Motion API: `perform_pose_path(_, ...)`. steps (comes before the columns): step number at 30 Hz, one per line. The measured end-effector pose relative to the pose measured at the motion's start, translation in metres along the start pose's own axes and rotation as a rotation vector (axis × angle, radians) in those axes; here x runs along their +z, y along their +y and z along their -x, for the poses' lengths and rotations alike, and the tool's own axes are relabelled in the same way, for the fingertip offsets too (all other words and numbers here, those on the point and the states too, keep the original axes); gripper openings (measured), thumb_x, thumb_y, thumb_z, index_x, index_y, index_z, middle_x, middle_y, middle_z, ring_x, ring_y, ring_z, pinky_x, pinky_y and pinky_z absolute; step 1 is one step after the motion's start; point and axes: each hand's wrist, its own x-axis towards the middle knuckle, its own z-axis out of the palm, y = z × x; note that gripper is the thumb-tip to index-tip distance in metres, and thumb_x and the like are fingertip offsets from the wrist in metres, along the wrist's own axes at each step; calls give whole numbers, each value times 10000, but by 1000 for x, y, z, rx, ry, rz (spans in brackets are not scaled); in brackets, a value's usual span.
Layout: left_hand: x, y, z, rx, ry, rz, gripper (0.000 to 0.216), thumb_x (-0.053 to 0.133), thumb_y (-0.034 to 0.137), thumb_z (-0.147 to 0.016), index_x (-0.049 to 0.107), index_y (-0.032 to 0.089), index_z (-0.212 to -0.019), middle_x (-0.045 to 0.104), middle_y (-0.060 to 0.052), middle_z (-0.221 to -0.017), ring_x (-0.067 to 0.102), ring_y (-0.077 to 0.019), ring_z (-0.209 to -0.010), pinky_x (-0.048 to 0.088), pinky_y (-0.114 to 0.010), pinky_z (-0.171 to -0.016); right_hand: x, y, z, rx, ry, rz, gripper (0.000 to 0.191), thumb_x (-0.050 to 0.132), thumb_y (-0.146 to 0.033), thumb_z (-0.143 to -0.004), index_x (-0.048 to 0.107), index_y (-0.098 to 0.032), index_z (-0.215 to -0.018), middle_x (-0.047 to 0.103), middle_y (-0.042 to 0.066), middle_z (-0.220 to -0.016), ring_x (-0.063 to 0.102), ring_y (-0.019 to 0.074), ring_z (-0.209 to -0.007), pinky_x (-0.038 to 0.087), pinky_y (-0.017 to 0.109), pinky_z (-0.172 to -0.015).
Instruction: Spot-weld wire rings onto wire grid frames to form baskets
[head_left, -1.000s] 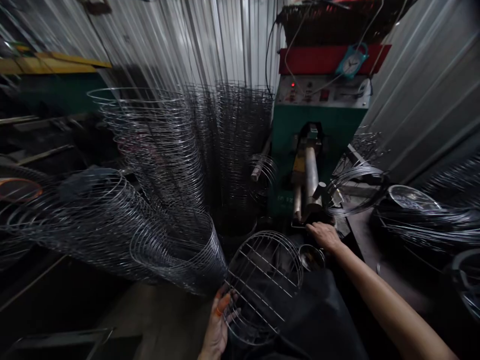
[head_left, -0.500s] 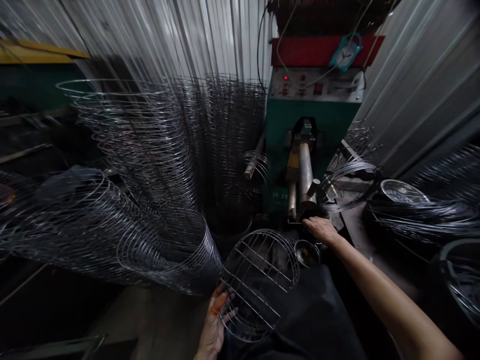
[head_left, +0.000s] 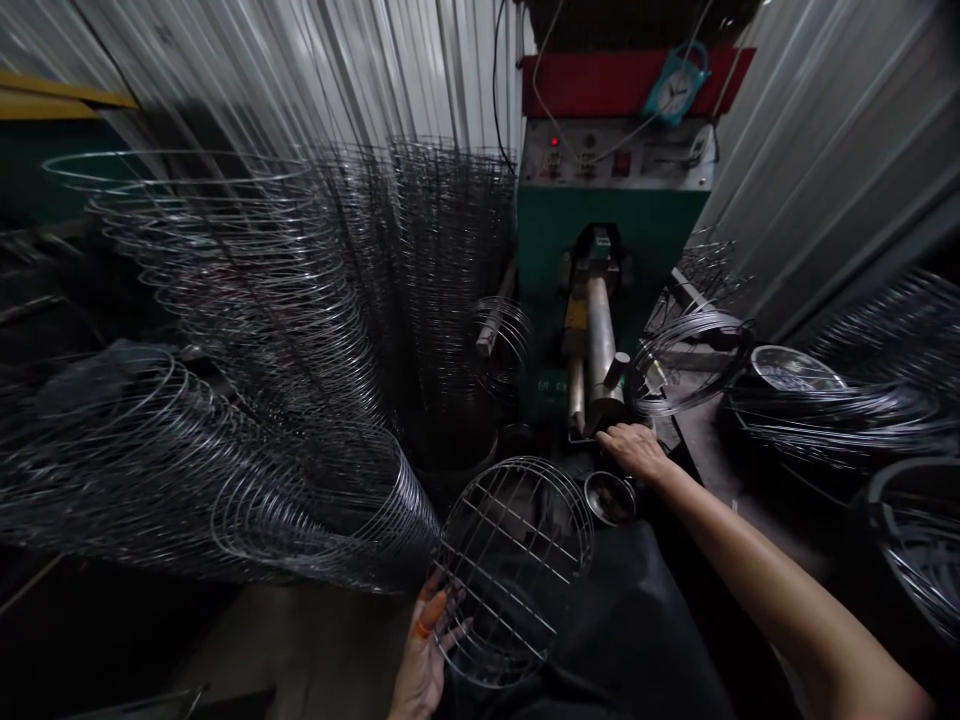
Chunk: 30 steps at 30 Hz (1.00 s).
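Corrugated metal walls [head_left: 847,150] box in this wire shop corner, and at the far end stands a green machine [head_left: 600,215] with a control panel, a red strip on top and a teal clock [head_left: 675,85] hanging from it. Looks like a spot welder to me, but I can't swear to it. To its left there's a big upright stack of wire rings [head_left: 420,270], with another stack [head_left: 225,490] lying on its side nearer the left. More coiled wire [head_left: 690,360] sits right of the machine.

Near the middle, just right of the lying stack, a round wire grid [head_left: 517,570] is tilted up in front of the person. The left hand [head_left: 427,650] holds it low on its left rim in a fairly narrow hold, with the fingers [head_left: 454,628] spread across the wires and an orange finger wrap [head_left: 426,628] showing. Spreading across several wires like that seems like a good way to stop it twisting.

The right hand [head_left: 634,450] reaches far out onto the machine's base, below its steel rods [head_left: 600,340], with a small steel bowl [head_left: 610,497] just beneath it. I can't tell if it's gripping anything or just resting there.
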Motion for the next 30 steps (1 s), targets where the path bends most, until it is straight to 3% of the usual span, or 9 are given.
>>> perform_pose_path(9, -2, -1, -2, 1, -16, -22, 642, 752, 473, -545, 559, 259, -1118, 656, -69, -1070, 533, -297, -1118, 489, -433, -835, 3, 6, -3, -5, 9, -19, 217, 410, -148, -868, 604, -189, -956, 635, 74, -816, 558, 186, -768, 253, 287, -568)
perform_pose_path(24, 1, 3, 2, 11, -11, -38, 592, 753, 451, -527, 596, 251, -1061, 655, -77, -1078, 529, -323, -1125, 479, -468, -855, 78, -13, 12, 269, 193, -223, 296, 409, -192, -886, 631, -217, -1081, 666, 65, -847, 564, 183, -786, 312, 263, -643)
perform_pose_path(30, -3, 1, -2, -11, -9, -30, 605, 763, 454, -533, 588, 263, -1080, 657, -69, -1080, 519, -330, -1137, 475, -483, -862, 84, -19, 9, 316, 206, -247, 299, 383, -272, -925, 637, -206, -1069, 677, 64, -896, 572, 183, -831, 306, 267, -683)
